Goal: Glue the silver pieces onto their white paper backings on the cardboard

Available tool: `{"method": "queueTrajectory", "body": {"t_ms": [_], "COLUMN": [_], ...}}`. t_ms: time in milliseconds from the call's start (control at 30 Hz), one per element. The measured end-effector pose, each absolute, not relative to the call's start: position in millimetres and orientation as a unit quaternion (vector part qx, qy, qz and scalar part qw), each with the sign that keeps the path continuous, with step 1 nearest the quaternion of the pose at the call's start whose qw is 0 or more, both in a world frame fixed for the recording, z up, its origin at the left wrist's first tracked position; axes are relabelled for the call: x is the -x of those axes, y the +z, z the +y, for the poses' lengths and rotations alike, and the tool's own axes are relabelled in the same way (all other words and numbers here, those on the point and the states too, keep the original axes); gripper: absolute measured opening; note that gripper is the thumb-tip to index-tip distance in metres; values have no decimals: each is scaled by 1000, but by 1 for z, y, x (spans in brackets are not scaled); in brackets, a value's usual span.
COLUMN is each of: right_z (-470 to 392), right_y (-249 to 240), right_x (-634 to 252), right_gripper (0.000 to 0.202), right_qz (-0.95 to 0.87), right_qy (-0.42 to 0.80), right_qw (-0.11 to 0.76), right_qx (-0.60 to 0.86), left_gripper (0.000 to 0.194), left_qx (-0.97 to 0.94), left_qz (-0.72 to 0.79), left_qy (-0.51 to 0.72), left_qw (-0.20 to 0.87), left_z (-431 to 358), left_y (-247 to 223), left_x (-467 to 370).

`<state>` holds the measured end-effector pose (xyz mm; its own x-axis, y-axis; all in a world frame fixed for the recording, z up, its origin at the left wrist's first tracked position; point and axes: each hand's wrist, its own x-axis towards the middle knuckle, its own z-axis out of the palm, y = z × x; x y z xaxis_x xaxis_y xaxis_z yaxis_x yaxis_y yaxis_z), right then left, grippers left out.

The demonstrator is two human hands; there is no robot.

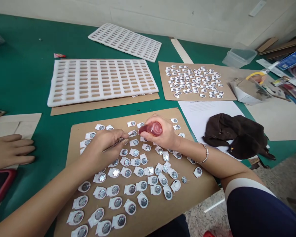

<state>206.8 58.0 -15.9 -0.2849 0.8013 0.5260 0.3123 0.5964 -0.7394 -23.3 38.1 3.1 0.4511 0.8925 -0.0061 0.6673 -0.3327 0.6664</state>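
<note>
My left hand (108, 144) pinches a thin metal tool (114, 144), its tip close to a small white piece with a round metal disc (132, 133). My right hand (162, 131) is wrapped round a small red bottle (154, 128), whose narrow end points left at that same piece. Both hands are over the near cardboard sheet (187, 204), almost touching each other. Many similar white pieces with discs (132, 189) lie spread on this sheet, and some are hidden under my hands. One loose disc (184, 179) lies at the right.
Behind are two white slotted foam trays (101, 82) and a second cardboard sheet (166, 93) with more pieces. At right lie a dark cloth (236, 135), a paper (199, 115) and an open box (249, 92). Another person's hand (12, 149) rests at far left near a red-edged phone (2, 187).
</note>
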Motion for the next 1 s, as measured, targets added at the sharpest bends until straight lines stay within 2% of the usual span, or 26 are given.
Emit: {"method": "queueTrajectory", "body": {"t_ms": [1000], "right_z": [58], "right_y": [-17], "right_x": [-208], "right_gripper": [31], "right_qz": [-759], "right_qy": [258], "right_qw": [463], "right_qx": [379], "left_gripper": [21], "left_qx": [-799], "left_qz": [489], "left_qy": [169], "left_qw": [307], "left_z": [38], "left_y": [9], "left_x": [22]}}
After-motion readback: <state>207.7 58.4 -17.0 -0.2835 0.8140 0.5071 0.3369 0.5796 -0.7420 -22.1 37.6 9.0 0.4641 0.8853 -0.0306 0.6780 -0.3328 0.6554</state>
